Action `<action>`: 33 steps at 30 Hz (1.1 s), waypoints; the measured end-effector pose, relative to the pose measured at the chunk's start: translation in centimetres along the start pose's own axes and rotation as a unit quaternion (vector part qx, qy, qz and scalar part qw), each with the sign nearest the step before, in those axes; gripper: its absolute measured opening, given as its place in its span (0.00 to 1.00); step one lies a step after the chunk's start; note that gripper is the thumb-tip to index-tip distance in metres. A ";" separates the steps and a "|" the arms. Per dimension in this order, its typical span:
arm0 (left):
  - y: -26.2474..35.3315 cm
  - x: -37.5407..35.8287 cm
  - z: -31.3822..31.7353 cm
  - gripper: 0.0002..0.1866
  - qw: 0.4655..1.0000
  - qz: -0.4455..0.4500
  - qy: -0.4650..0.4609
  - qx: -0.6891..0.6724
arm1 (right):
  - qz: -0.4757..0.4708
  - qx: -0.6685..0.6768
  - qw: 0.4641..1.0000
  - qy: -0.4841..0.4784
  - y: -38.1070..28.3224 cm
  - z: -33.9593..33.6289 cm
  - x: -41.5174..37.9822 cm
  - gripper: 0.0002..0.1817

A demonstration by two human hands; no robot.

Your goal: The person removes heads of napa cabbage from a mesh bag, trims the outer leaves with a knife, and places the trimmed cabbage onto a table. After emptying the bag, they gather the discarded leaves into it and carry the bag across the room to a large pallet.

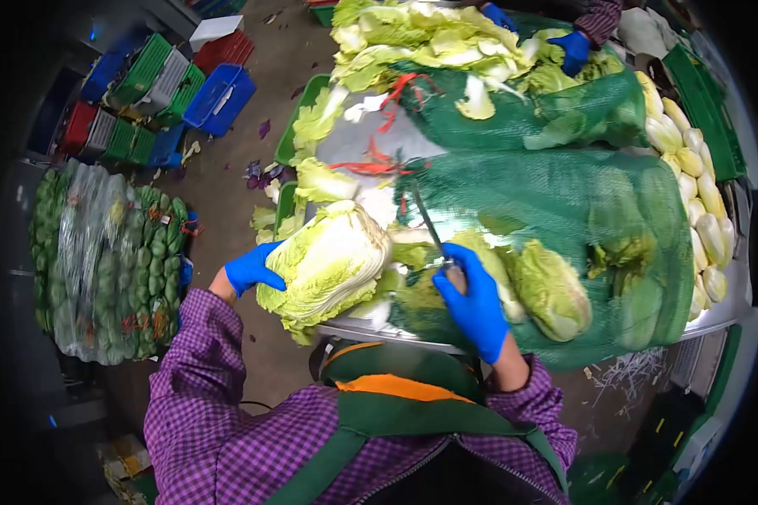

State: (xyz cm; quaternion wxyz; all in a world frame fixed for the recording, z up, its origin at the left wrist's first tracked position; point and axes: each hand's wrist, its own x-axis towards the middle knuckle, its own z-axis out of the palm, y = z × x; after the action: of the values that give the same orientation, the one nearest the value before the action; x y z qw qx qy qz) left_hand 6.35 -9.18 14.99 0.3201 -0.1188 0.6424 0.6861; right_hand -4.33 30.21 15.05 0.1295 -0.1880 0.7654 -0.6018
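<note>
My left hand [257,268], in a blue glove, grips a napa cabbage [333,263] by its leafy left side, over the table's front left edge. The cabbage lies tilted, its pale base toward the upper right. My right hand [473,295], also gloved in blue, is closed round the handle of a knife [429,220], whose dark blade points up and away. Under and beyond the right hand lies a green mesh sack [514,198] with cabbages inside. Another cabbage [552,290] is just right of that hand. Red ties [370,167] lie at the sack's left end.
Loose leaves [421,38] are heaped at the table's far side, near a co-worker's gloved hand [573,50]. Trimmed pale cabbages [699,198] line the right edge. Stacked crates [219,99] and a wrapped pile of green sacks [109,261] stand on the left floor.
</note>
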 end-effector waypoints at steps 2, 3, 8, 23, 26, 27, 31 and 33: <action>-1.4 -0.6 -2.4 0.46 0.999 -0.014 0.032 0.015 | 0.106 0.105 0.988 -0.049 0.1 5.0 -0.3 0.23; -1.9 -0.4 -3.3 0.44 0.999 -0.023 0.032 0.026 | 0.151 0.150 0.974 -0.071 -0.4 6.9 -0.4 0.21; -1.2 0.0 -5.9 0.44 0.992 -0.021 0.048 0.111 | 0.111 0.048 0.993 0.007 3.2 14.5 -2.6 0.19; -1.6 4.3 0.9 0.62 0.748 0.056 0.232 0.619 | 0.099 -0.057 0.993 -0.024 4.7 19.7 -2.3 0.12; -1.7 4.4 0.8 0.62 0.743 0.057 0.234 0.625 | 0.109 -0.079 0.990 -0.038 4.9 20.0 -2.0 0.12; -1.5 4.5 0.7 0.62 0.743 0.056 0.234 0.624 | 0.114 -0.077 0.990 -0.033 4.6 19.9 -1.9 0.12; -1.7 4.8 0.1 0.61 0.761 0.053 0.227 0.605 | 0.135 -0.089 0.986 -0.039 4.8 19.5 -1.3 0.11; -1.6 4.9 0.0 0.61 0.768 0.055 0.224 0.597 | 0.131 -0.072 0.988 -0.035 4.5 19.7 -1.1 0.11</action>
State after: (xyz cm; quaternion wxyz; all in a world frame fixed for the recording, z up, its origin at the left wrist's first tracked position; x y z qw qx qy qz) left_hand 3.50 -7.86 10.89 0.1353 -0.0183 0.9815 0.1342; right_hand 4.41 14.44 5.88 0.2196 -0.1156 0.8200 -0.5157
